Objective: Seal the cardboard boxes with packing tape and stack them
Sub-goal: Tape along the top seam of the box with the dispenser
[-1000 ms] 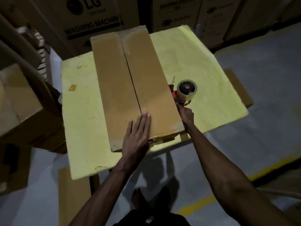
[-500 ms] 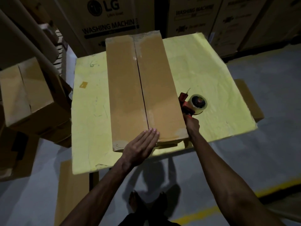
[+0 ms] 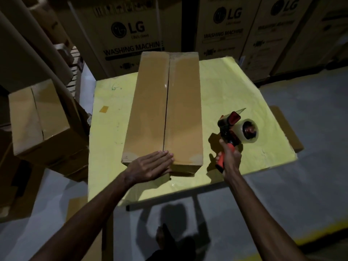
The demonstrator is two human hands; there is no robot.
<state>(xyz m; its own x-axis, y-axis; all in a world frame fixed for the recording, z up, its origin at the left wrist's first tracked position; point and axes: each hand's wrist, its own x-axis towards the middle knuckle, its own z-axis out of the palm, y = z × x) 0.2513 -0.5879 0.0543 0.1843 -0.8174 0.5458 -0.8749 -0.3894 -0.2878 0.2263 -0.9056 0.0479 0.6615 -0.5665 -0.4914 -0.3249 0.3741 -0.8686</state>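
Note:
A long brown cardboard box [image 3: 148,110] lies lengthwise on the yellow table [image 3: 226,95], its two top flaps meeting in a dark centre seam. My left hand [image 3: 150,165] lies flat with straight fingers on the box's near end, over the seam. To the right of the box, my right hand [image 3: 229,158] grips the orange handle of a tape dispenser [image 3: 237,129] with a clear tape roll, held just above the table.
A stack of sealed brown boxes [image 3: 37,117] stands left of the table. Tall printed appliance cartons [image 3: 131,34] line the back. A flat cardboard piece [image 3: 288,129] sticks out under the table's right edge. Grey floor with a yellow line lies to the right.
My right hand has lifted the tape dispenser and carried it away from the box's right edge. My left hand has turned sideways along the near edge.

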